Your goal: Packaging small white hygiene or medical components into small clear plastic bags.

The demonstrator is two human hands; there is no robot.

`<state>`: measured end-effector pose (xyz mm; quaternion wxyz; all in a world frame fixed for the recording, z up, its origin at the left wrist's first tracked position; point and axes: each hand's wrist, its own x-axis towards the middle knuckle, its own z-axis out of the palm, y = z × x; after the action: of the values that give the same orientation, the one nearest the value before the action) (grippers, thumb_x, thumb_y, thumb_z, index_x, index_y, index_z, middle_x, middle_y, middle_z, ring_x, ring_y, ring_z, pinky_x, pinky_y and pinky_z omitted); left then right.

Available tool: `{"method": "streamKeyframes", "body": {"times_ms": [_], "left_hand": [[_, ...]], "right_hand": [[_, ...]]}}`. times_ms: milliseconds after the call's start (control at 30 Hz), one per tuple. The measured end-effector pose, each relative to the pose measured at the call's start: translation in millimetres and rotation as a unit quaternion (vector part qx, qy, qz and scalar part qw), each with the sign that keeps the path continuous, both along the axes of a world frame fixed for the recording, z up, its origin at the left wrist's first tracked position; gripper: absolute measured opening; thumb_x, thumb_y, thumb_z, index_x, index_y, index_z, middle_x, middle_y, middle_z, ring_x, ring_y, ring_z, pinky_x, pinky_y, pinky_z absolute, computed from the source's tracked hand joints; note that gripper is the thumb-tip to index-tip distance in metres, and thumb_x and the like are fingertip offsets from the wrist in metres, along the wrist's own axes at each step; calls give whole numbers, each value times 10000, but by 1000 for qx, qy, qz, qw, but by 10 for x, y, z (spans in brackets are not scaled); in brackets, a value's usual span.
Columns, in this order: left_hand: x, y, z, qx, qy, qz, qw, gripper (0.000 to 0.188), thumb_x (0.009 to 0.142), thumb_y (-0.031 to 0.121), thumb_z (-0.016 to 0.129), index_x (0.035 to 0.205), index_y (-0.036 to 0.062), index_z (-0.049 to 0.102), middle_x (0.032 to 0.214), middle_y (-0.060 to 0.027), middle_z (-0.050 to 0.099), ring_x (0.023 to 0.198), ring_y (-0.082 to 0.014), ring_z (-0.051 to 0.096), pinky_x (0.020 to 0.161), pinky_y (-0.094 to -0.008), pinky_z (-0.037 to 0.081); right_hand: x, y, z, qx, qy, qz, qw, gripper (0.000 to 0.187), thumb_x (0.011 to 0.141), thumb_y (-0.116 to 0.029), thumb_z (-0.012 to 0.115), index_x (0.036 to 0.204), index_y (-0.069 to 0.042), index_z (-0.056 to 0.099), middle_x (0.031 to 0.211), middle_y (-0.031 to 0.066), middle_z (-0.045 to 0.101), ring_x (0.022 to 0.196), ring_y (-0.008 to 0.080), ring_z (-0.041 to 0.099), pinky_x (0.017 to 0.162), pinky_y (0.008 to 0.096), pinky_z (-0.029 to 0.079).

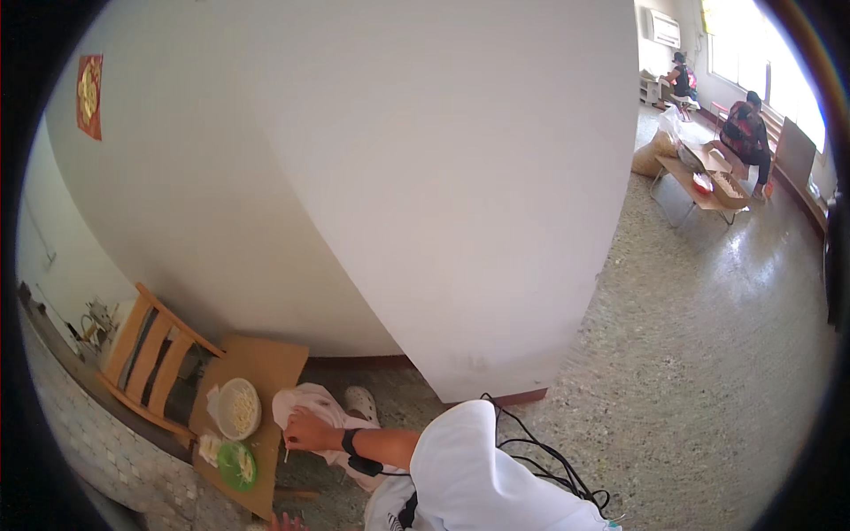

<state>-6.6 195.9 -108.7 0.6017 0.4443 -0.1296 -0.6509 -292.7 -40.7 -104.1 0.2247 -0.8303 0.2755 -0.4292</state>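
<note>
My right hand [310, 431], with a dark band on its wrist, is over my knee in pale pink trousers. Its fingers are closed, and a thin white strip [286, 456] pokes down from them. Of my left hand [288, 523] only some fingers show at the lower edge; the rest is cut off, so I cannot tell how they are closed. Left of my knee is a low brown table [273, 361]. On it a white bowl [223, 414] holds many small pale pieces, and beside it lies a green plate [231, 467] with a few pale pieces.
A wooden chair [159, 363] stands behind the table. Black cables [558, 456] trail over the floor beside my white sleeve. A white wall corner [469, 265] rises ahead. At the far right, a seated person [745, 133] is near another low table [686, 181]; another person [680, 78] sits farther back.
</note>
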Motion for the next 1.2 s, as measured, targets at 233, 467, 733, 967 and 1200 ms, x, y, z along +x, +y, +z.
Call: {"method": "streamKeyframes", "body": {"times_ms": [233,467,733,967,1200], "left_hand": [[160,64,-314,-123,-250,95,956,541,930,355,471,1406,111,391,1470,-114,337,1340,-320,292,1098,-461,213],[-65,80,-162,-97,-44,195,975,538,938,277,489,1435,131,344,1473,-81,331,1316,-325,310,1053,-519,263],[-245,126,-395,-123,9,234,964,542,958,281,464,1445,104,305,1482,-102,314,1334,-282,302,1035,-435,308],[-640,146,-601,25,-469,55,881,508,964,170,431,1436,56,280,1493,-138,288,1375,-318,265,1119,-429,229],[-62,-1076,-211,24,-404,19,914,497,966,127,443,1431,51,285,1491,-172,270,1370,-330,272,1119,-419,258]], "right_hand": [[108,87,-75,13,-49,24,998,135,799,-279,656,749,-153,655,773,27,596,923,214,564,1103,506,188],[-76,91,-67,11,-2,25,1000,123,778,-258,675,733,-147,647,780,30,587,957,209,548,1096,507,188],[-169,153,-5,-18,-36,27,999,139,794,-296,678,747,-167,659,779,7,584,955,188,545,1080,505,219],[-191,226,149,12,21,13,1000,132,804,-309,673,760,-184,669,775,-25,598,909,167,556,1093,524,192],[-151,-54,366,-65,35,48,996,114,799,-281,664,757,-176,685,729,-11,623,813,173,574,1051,481,250]]}}
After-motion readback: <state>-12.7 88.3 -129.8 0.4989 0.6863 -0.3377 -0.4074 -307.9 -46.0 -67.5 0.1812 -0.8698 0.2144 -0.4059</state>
